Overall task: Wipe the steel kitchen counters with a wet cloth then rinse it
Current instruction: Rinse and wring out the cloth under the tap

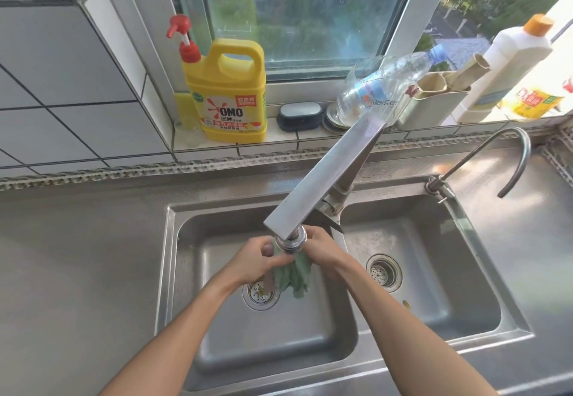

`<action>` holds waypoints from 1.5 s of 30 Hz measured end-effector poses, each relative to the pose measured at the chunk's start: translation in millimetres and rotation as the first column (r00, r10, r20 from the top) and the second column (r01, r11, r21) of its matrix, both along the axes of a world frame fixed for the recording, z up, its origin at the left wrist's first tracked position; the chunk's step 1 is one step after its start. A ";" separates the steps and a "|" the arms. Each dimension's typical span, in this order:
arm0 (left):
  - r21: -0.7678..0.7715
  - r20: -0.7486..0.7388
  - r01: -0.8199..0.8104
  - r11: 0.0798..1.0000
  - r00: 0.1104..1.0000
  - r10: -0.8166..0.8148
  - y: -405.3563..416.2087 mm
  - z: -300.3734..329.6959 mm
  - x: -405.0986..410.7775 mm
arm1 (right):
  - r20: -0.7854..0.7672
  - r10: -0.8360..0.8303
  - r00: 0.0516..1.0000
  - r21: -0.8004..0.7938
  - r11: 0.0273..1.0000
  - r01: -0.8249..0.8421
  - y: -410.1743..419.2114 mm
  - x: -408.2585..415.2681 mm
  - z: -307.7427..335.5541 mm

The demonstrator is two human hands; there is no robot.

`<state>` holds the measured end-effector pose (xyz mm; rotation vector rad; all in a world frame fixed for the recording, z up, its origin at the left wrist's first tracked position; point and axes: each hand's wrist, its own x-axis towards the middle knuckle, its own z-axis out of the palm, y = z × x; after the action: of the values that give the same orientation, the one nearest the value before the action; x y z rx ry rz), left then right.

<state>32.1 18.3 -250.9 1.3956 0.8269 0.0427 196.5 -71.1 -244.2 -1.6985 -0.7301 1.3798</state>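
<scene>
The tap hides part of both grips — the left hand and right hand clutch the green cloth, which hangs bunched below them over the sink.

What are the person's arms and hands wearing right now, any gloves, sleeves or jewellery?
Nothing visible: the left hand and right hand are bare, without gloves, and both forearms are uncovered up to the frame edge. No watch, bracelet or ring shows.
</scene>
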 end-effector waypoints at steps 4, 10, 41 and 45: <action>-0.151 0.064 -0.194 0.969 0.977 0.205 -3.2 -4.4 -10.6 | -0.061 -0.095 0.994 -0.084 0.992 0.090 -14.3 -9.8 -16.7; -0.579 0.103 -0.216 0.786 0.937 0.333 -3.3 -3.9 -28.1 | -0.340 -0.115 0.933 -0.099 0.991 0.087 -26.5 -33.4 -28.0; -0.503 -0.247 -0.576 0.644 0.810 0.531 -24.5 -10.1 52.4 | 0.492 -0.327 0.807 0.037 0.934 0.356 4.0 -43.2 15.6; -0.439 -0.177 -0.514 0.736 0.853 0.491 -24.2 -14.1 51.7 | 0.440 -0.439 0.783 0.076 0.887 0.455 4.4 -46.3 12.9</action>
<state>83.8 -5.9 -265.1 0.6799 1.1544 0.2127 150.2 -66.7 -231.3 -2.0816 -0.4911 0.6755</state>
